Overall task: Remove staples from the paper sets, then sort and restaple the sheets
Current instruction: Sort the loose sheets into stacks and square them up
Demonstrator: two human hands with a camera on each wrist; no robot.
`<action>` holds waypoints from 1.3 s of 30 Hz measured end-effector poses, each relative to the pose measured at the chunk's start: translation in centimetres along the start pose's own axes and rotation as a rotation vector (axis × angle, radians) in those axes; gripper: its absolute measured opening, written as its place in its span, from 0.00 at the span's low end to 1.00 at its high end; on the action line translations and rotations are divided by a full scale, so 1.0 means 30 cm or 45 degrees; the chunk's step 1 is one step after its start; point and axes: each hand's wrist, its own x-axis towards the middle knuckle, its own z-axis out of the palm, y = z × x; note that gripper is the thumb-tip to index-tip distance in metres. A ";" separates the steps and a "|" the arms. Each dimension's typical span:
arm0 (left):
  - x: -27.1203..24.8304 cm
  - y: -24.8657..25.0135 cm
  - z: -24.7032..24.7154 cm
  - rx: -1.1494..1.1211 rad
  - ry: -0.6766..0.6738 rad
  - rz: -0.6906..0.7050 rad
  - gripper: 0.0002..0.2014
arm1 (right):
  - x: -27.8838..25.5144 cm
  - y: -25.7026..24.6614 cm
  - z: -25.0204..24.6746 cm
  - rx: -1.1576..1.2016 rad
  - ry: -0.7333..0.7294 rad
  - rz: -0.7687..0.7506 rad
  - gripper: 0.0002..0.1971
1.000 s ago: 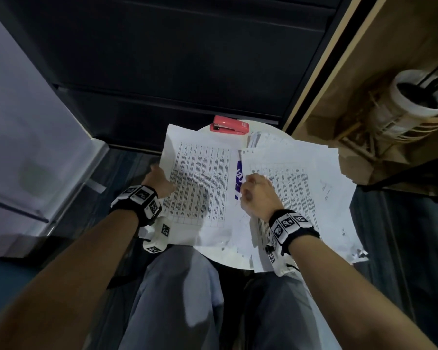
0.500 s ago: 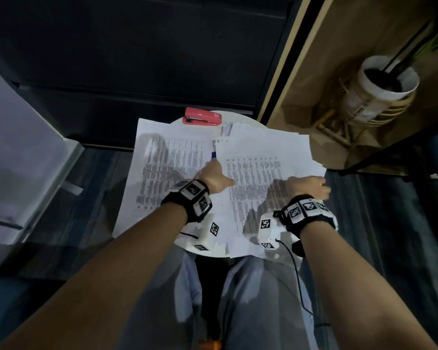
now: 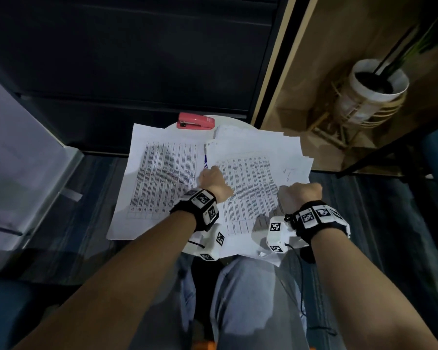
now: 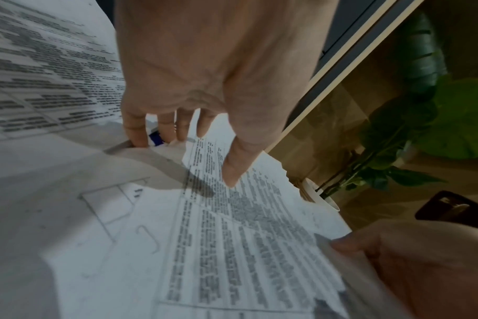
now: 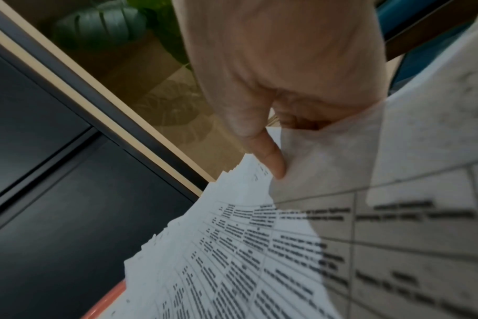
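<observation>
On a small round white table (image 3: 234, 122) lie two lots of printed sheets. The left paper set (image 3: 159, 180) lies flat and untouched. The right paper stack (image 3: 253, 173) is fanned at its edges. My left hand (image 3: 211, 178) pinches the stack's left edge, thumb (image 4: 231, 172) on top and fingers (image 4: 134, 131) at the edge below. My right hand (image 3: 300, 193) pinches the stack's right edge, thumb (image 5: 273, 159) on top and the other fingers hidden under the sheets. A red stapler (image 3: 195, 121) sits at the table's far edge. A loose bent staple (image 4: 148, 239) lies on a sheet near my left wrist.
A dark cabinet front (image 3: 137, 59) stands right behind the table. A potted plant in a white pot (image 3: 376, 89) is on the floor at the right. A grey panel (image 3: 18, 160) stands at the left. My knees (image 3: 243, 299) are under the table's near edge.
My left hand left the left paper set and took the right stack's left edge. My right hand shifted from the stack's left side to its right edge.
</observation>
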 end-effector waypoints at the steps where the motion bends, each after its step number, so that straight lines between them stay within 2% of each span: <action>1: 0.001 -0.002 0.003 -0.008 0.000 0.006 0.38 | -0.013 -0.009 -0.010 -0.025 -0.016 -0.002 0.19; 3: 0.004 -0.011 0.009 -0.059 0.001 0.031 0.41 | -0.021 -0.023 -0.027 -0.024 -0.014 -0.027 0.16; 5: 0.001 -0.016 0.013 -0.137 0.031 0.054 0.43 | -0.008 -0.029 -0.043 0.038 0.073 -0.044 0.12; 8: -0.007 -0.013 0.014 -0.304 0.055 0.043 0.44 | -0.012 -0.033 -0.049 0.060 0.141 -0.057 0.14; 12: -0.032 0.007 0.009 -0.525 0.021 0.040 0.43 | -0.006 -0.030 -0.033 0.090 0.104 -0.047 0.14; 15: -0.037 0.027 0.013 -0.544 0.050 0.050 0.44 | -0.012 -0.028 -0.026 0.070 0.075 -0.057 0.14; 17: -0.034 0.032 0.011 -0.481 0.084 0.019 0.39 | -0.018 -0.027 -0.019 0.043 0.070 -0.082 0.14; 21: -0.003 0.016 0.030 -0.297 0.032 0.105 0.17 | -0.013 -0.022 -0.020 0.027 0.071 -0.096 0.12; 24: 0.018 0.013 0.040 -0.221 0.066 0.107 0.14 | -0.024 -0.024 -0.021 -0.007 0.097 -0.124 0.15; 28: 0.042 0.008 0.060 -0.068 0.117 0.097 0.18 | -0.026 -0.012 0.011 -0.076 0.028 -0.156 0.12; 32: 0.059 0.011 0.079 -0.048 0.105 0.076 0.20 | -0.035 -0.004 0.005 -0.182 0.111 -0.115 0.17; 37: 0.044 0.015 0.058 -0.160 0.161 -0.004 0.30 | -0.010 -0.007 -0.006 0.159 0.132 -0.213 0.12; 39: 0.050 0.006 0.047 -0.268 0.157 -0.019 0.26 | -0.008 -0.007 -0.008 0.275 0.078 -0.266 0.11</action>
